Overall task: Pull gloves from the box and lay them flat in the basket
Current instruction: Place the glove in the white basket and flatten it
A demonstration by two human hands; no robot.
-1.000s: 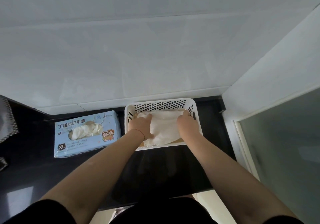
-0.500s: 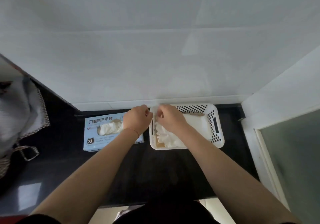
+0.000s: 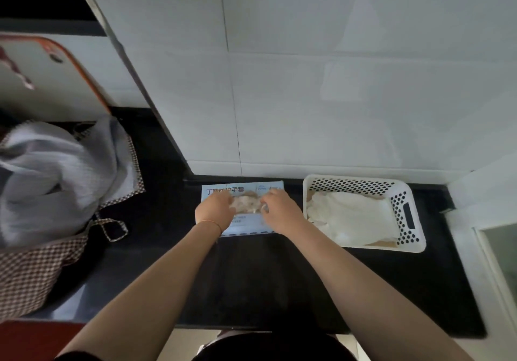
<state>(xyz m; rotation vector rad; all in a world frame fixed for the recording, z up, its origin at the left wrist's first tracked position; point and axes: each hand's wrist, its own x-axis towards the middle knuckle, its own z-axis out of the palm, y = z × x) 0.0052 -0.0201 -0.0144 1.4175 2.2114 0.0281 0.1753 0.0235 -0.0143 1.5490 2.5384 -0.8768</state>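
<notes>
Gloves already lie mostly flat in the white basket, so part of your job is done. Both your hands are back at the blue box on the dark desk. Your left hand and right hand curl their fingers at the box's opening, maybe pinching the next glove; it's too blurry to be sure. More gloves remain inside.

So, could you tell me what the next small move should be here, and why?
Probably pinch one glove at the box opening and draw it up and out. Both the left hand and the right hand are at the glove box, and the white basket to the right already holds flat gloves.
</notes>
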